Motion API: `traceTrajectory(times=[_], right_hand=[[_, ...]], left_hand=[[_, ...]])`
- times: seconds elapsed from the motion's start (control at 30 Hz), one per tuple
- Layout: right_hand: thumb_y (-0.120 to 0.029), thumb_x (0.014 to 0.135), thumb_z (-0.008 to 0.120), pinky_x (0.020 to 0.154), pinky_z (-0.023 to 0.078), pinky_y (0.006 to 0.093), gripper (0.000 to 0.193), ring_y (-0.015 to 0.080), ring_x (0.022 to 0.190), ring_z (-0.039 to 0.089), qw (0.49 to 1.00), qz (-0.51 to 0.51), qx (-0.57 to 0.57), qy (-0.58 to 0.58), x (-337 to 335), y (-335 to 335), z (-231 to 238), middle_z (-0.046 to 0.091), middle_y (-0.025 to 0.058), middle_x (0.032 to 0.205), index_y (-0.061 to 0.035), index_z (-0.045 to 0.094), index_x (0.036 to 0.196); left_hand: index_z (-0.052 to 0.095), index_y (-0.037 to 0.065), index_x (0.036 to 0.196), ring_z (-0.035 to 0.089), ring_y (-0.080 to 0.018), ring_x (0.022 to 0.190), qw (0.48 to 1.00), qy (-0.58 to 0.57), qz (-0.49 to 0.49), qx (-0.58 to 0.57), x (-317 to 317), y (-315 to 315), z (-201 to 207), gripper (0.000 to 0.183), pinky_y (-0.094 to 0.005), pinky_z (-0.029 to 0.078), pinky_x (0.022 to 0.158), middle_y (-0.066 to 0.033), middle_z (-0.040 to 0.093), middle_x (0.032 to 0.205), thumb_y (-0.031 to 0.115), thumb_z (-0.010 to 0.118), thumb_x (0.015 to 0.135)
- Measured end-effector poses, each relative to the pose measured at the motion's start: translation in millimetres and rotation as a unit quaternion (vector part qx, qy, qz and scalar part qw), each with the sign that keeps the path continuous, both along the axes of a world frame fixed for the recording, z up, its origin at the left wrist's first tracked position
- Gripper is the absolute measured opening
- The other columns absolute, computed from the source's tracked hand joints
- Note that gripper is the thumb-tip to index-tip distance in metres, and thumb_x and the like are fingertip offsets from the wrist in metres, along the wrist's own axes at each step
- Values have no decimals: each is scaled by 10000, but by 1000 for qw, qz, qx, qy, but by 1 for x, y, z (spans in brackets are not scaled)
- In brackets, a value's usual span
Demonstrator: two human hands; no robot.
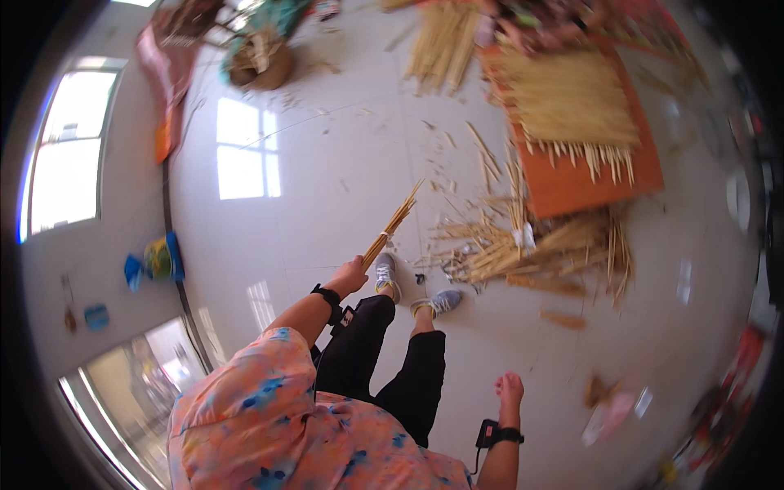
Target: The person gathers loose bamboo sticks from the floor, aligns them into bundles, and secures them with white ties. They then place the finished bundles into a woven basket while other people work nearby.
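Observation:
My left hand [349, 278] is wrapped round one end of a slim bundle of straw-coloured stalks [398, 215], which points away to the upper right. A narrow white band [384, 234] circles the bundle partway along. Down at my right side, my right hand [509, 390] hangs with its fingers curled in, and nothing shows in it. Each wrist wears a black strap with a small device on it.
Loose stalks [539, 253] lie heaped on the floor beside an orange board [592, 184], which carries a layer of stalks laid side by side [572, 98]. Another person's hands [543, 33] are at its far end. A basket [265, 65] stands far left.

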State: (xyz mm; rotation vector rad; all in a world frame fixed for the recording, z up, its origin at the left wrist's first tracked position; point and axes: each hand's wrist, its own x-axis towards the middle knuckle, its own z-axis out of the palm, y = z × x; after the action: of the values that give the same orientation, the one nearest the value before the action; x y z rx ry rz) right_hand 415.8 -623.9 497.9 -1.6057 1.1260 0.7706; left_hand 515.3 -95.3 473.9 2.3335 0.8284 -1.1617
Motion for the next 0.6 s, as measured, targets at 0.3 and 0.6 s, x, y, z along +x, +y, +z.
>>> traceTrajectory(times=[0.3, 0.6], right_hand=[[-176, 897, 488, 409, 413, 265, 139, 140, 510, 530, 963, 258, -54, -45, 3, -70, -44, 557, 50, 657, -81, 524, 993], [-152, 863, 545, 512, 478, 335, 127, 185, 608, 595, 880, 451, -115, -90, 115, 125, 16, 612, 67, 744, -62, 564, 951]], left_hand=[[470, 21, 1040, 592, -411, 897, 985, -46, 142, 83, -104, 162, 44, 371, -486, 483, 756, -225, 612, 962, 196, 649, 765], [257, 61, 1394, 445, -403, 1167, 987, -82, 109, 86, -144, 308, 73, 908, -436, 421, 962, -279, 421, 1252, 339, 764, 693]])
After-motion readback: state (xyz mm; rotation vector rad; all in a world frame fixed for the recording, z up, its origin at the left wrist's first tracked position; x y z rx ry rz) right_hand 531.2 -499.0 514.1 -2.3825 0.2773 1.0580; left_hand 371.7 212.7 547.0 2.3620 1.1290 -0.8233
